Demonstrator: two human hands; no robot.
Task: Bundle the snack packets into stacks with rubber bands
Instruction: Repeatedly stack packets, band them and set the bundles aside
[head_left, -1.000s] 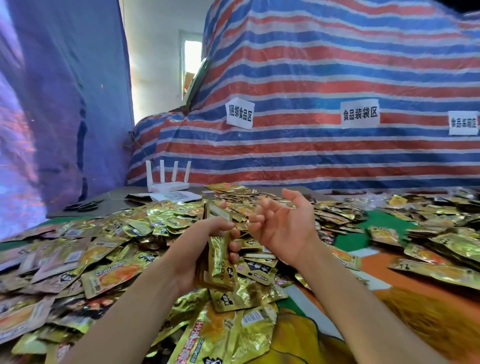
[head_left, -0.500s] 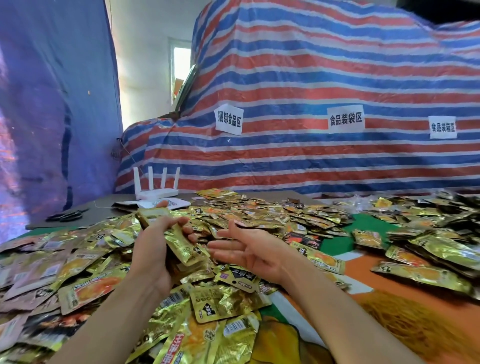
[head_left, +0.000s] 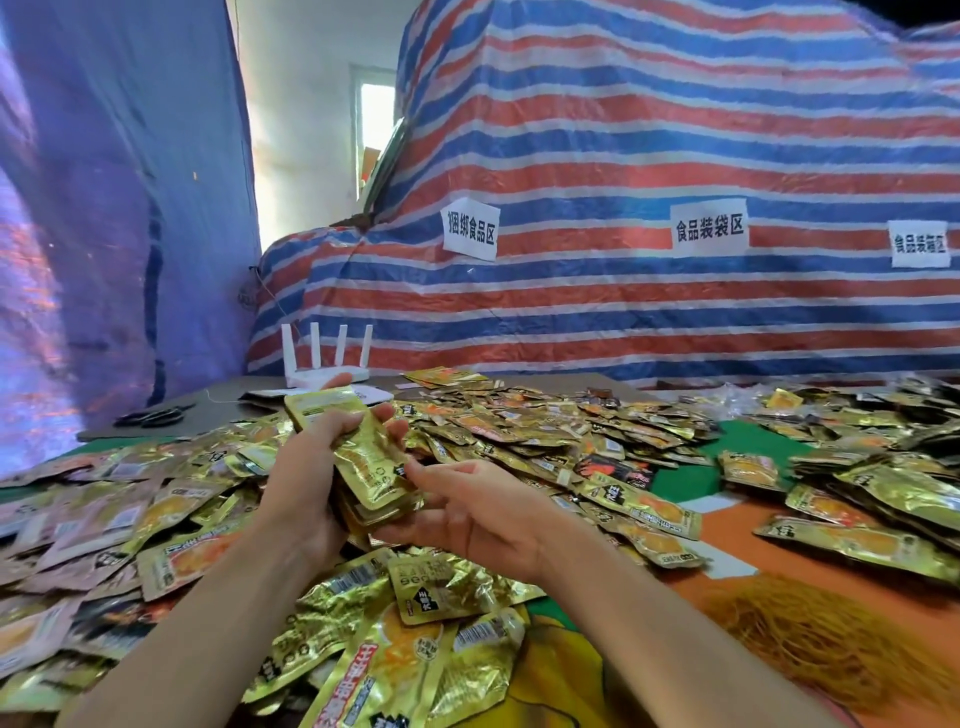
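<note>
Stack of gold packets: tilted, raised above the loose packets covering the table. Left hand grips it, fingers wrapped round (thumb at the far end). Right hand cups the lower end, palm up, fingers spread. Router behind.

head cam | faces fwd+down | close over table | striped tarp behind

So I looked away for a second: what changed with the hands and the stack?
The left hand tilted its stack of packets from upright to slanting. The right hand dropped from raised and curled to open beside the stack's lower end. Left-hand grip and loose packets unchanged.
</note>
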